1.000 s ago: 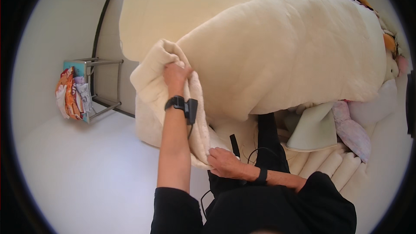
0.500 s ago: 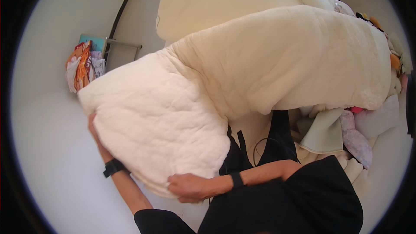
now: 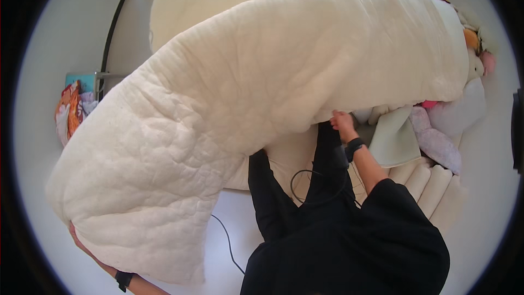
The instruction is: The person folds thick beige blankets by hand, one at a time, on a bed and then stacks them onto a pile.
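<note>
A thick cream quilt (image 3: 245, 82) stretches in a broad, creased band from the lower left to the upper right. At its far left edge my left hand (image 3: 74, 233) grips the fabric, which puckers there; most of the fingers are hidden by the quilt. My right hand (image 3: 344, 124) is at the near edge of the quilt, in front of my legs, with its fingers curled closed on the border. The left end of the quilt hangs down past my left forearm.
Behind lies another cream padded piece (image 3: 218, 5). Plush toys (image 3: 474, 65) crowd the right side, near a pale green cloth (image 3: 392, 136) and a cream channelled pad (image 3: 436, 186). Folded clothes (image 3: 70, 110) are at the left. A black cable (image 3: 226, 235) runs beside my legs.
My right hand has left the folded lower corner and moved right to the quilt's near edge. My left hand has moved left and down, and the folded end is now spread out.
</note>
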The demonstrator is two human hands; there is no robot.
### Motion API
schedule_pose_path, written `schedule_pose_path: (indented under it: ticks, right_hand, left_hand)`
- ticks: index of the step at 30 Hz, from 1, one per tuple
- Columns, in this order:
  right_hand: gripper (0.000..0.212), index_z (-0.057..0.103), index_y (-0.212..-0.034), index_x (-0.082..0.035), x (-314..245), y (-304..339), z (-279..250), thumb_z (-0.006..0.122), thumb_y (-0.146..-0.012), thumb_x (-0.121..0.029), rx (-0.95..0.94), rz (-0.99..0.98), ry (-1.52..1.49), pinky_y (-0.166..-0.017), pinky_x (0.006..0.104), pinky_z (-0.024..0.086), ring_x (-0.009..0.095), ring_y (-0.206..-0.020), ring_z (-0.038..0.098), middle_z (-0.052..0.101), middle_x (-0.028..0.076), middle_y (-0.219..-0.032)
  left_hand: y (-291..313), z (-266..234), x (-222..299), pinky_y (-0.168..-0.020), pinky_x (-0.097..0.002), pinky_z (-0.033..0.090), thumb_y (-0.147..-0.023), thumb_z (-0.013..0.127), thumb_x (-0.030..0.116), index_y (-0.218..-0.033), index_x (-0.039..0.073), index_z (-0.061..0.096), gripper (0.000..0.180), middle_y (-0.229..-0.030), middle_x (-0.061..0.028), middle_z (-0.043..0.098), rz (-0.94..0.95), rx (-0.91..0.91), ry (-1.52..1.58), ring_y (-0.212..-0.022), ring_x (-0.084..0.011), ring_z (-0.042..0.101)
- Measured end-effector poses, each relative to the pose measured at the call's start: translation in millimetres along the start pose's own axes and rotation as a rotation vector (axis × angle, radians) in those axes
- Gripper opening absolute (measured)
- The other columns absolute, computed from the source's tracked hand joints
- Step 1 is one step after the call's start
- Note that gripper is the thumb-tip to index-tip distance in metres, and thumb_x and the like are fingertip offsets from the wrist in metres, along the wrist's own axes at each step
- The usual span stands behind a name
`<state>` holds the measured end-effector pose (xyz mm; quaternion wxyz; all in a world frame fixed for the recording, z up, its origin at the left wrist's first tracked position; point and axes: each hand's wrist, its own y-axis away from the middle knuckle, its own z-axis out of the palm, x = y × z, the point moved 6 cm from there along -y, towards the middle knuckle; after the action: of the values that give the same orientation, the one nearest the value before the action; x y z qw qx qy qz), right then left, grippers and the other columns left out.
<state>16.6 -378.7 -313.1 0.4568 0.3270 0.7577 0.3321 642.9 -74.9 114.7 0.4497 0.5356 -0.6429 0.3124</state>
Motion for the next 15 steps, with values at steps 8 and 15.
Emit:
schedule_pose_path:
  ticks: [8,15]
  right_hand:
    - [0.036,0.052,-0.097,-0.013,10.5,-75.1,-49.3,0.070,-0.072,-0.032,0.121,0.093,-0.698,-0.057,0.0278,0.045,0.015,-0.061,0.049,0.052,0.004,-0.074]
    - [0.027,0.052,-0.087,-0.012,28.5,-78.7,-89.1,0.073,-0.072,-0.020,0.334,0.167,-1.006,-0.045,0.0224,0.041,0.009,-0.051,0.048,0.047,-0.003,-0.059]
  left_hand:
    - [4.0,52.1,-11.4,-0.080,-0.0359,0.046,-0.088,0.038,0.038,-0.108,0.004,0.053,0.043,-0.103,-0.0117,0.057,-0.302,-0.110,0.106,-0.090,-0.0238,0.056]
    - [18.0,106.3,-10.9,-0.084,-0.0388,0.047,-0.085,0.038,0.037,-0.115,0.001,0.050,0.049,-0.110,-0.0167,0.056,-0.397,-0.219,0.152,-0.098,-0.0282,0.057]
